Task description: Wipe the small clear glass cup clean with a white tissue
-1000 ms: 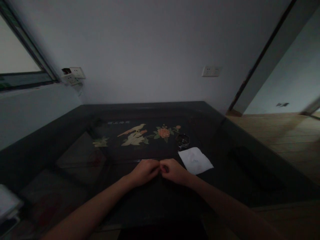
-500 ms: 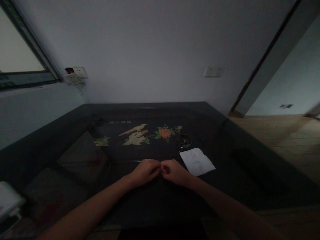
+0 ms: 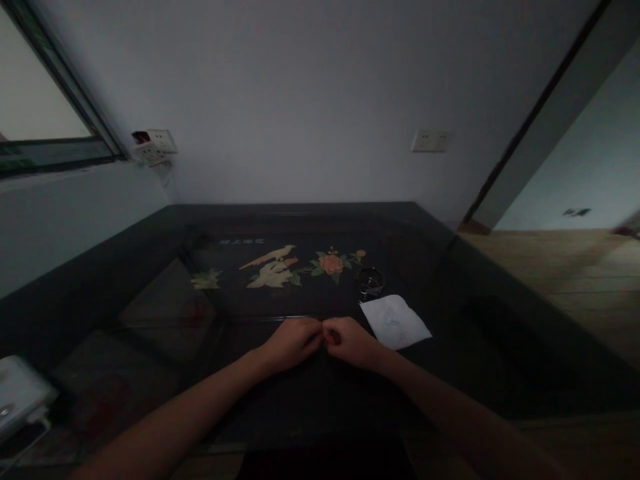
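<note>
My left hand and my right hand rest together near the front middle of a dark, glossy table. Both are curled into loose fists, with the knuckles meeting. Nothing shows sticking out of either one. Just right of my right hand lies a white sheet of paper with a faint bluish mark. Behind the paper sits a round, dark, shiny dish, perhaps of glass. Beyond my hands, the tabletop carries a picture of birds and a flower.
At the left edge stands a white box-like device with a cable. Wall sockets are above the table's far edge, and a plugged-in adapter is by the window. Wooden floor shows to the right.
The view has shifted slightly, and a little more of the white device shows at the left. My hands keep the same closed pose, touching each other.
</note>
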`<state>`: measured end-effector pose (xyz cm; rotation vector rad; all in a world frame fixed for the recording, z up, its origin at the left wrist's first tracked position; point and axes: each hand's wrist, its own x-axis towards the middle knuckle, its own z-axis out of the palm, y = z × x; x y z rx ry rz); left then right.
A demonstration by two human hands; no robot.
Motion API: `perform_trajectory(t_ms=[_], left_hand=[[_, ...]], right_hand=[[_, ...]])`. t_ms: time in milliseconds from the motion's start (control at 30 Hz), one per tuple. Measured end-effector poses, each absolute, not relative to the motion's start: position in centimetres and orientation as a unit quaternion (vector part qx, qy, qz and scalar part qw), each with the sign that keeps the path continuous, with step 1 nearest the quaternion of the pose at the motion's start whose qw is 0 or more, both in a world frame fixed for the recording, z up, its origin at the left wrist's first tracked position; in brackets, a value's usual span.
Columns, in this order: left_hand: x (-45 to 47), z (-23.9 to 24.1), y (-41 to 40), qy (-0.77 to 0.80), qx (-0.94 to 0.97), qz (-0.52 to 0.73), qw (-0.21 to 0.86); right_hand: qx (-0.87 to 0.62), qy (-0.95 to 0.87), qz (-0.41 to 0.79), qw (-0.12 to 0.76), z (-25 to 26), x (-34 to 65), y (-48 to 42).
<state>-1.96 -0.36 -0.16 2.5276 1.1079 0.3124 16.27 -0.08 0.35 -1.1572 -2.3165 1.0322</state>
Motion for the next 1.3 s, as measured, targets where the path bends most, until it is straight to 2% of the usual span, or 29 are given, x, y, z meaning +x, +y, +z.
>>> perform_trajectory(t_ms=[1300], left_hand=[[-1.90, -0.26, -0.42, 0.383, 0.892, 0.137, 0.199]], right_hand=[[-0.411, -0.817, 0.364, 0.177, 0.45, 16.14, -0.16]])
